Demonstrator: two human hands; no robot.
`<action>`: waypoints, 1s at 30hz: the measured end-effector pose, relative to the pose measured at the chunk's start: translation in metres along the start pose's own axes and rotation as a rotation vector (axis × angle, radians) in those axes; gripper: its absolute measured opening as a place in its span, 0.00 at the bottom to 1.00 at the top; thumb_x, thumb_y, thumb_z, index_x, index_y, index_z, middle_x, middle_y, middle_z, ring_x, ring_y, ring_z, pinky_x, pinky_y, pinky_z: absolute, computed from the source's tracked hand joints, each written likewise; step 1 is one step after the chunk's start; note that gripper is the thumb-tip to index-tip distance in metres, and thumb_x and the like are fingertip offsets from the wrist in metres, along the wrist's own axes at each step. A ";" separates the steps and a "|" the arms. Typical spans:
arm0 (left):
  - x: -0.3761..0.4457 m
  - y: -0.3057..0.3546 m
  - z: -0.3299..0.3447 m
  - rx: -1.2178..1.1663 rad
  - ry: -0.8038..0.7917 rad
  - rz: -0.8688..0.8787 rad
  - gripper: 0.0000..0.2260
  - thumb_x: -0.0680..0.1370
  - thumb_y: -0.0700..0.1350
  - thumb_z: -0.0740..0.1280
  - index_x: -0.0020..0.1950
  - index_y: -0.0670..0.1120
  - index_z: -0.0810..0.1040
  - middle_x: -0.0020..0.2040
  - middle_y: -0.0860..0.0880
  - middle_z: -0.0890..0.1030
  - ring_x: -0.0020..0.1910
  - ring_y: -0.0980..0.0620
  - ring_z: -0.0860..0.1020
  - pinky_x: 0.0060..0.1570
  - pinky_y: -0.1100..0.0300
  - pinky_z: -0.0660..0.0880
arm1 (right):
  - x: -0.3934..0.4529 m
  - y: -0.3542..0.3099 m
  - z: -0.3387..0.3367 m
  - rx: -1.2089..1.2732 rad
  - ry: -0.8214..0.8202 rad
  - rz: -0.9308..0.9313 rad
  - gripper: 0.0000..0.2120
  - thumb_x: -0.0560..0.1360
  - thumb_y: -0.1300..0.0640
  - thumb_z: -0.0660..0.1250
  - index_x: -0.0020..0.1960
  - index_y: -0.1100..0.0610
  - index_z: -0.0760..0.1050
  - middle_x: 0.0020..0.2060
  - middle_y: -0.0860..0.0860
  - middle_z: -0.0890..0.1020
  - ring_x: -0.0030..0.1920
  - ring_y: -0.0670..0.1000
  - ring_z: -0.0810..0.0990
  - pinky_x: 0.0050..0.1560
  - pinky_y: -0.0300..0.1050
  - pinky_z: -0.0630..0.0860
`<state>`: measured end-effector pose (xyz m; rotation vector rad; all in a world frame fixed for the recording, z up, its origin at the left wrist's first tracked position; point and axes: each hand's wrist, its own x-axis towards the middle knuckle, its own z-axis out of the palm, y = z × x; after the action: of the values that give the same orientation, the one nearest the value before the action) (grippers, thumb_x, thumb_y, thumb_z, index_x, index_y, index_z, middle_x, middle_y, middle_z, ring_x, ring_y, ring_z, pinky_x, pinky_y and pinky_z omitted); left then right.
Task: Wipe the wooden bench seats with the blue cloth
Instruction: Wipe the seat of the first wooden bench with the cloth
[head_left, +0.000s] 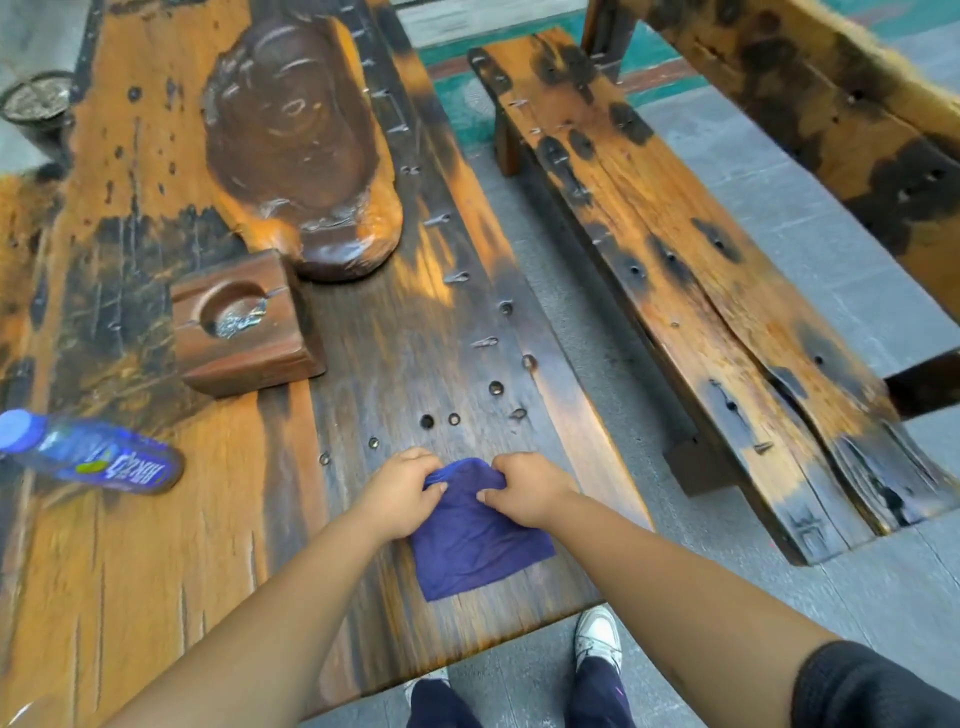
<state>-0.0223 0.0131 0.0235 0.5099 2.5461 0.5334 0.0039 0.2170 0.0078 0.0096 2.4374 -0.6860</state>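
Note:
The blue cloth (475, 540) lies flat on the wooden table (218, 545) close to its near edge. My left hand (400, 493) pinches the cloth's far left part. My right hand (527, 488) pinches its far right part, so the top of the cloth bunches up between them. The wooden bench seat (691, 270) runs along the right of the table, a strip of floor apart from it, orange with dark burnt patches.
On the table stand a carved wooden tray (296, 140), a square wooden ashtray (244, 322) and a blue bottle lying on its side (93, 452). A second bench (852, 104) stands at the far right. A dark pot (36, 104) sits at the far left. My shoes (597, 636) show below the table edge.

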 end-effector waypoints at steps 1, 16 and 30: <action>0.000 0.008 -0.003 -0.011 -0.003 0.031 0.06 0.77 0.43 0.67 0.42 0.43 0.74 0.41 0.46 0.76 0.47 0.43 0.76 0.48 0.52 0.70 | -0.008 0.006 -0.003 0.026 0.039 0.016 0.15 0.73 0.43 0.67 0.39 0.50 0.66 0.50 0.54 0.80 0.53 0.58 0.78 0.44 0.47 0.72; 0.066 0.265 0.024 0.104 -0.112 0.546 0.03 0.78 0.48 0.65 0.50 0.54 0.77 0.42 0.49 0.82 0.44 0.45 0.78 0.41 0.54 0.70 | -0.213 0.200 -0.080 0.295 0.553 0.208 0.09 0.76 0.52 0.67 0.44 0.50 0.66 0.39 0.56 0.80 0.42 0.60 0.78 0.40 0.54 0.72; 0.131 0.425 0.174 0.114 -0.393 0.580 0.08 0.78 0.42 0.65 0.53 0.54 0.79 0.40 0.54 0.80 0.41 0.49 0.78 0.38 0.58 0.71 | -0.289 0.401 -0.069 0.462 0.596 0.392 0.07 0.72 0.62 0.71 0.44 0.54 0.74 0.37 0.46 0.77 0.41 0.51 0.75 0.39 0.41 0.62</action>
<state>0.0701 0.4817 0.0265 1.2767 2.0417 0.4275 0.2683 0.6404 0.0253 0.9700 2.6231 -1.1624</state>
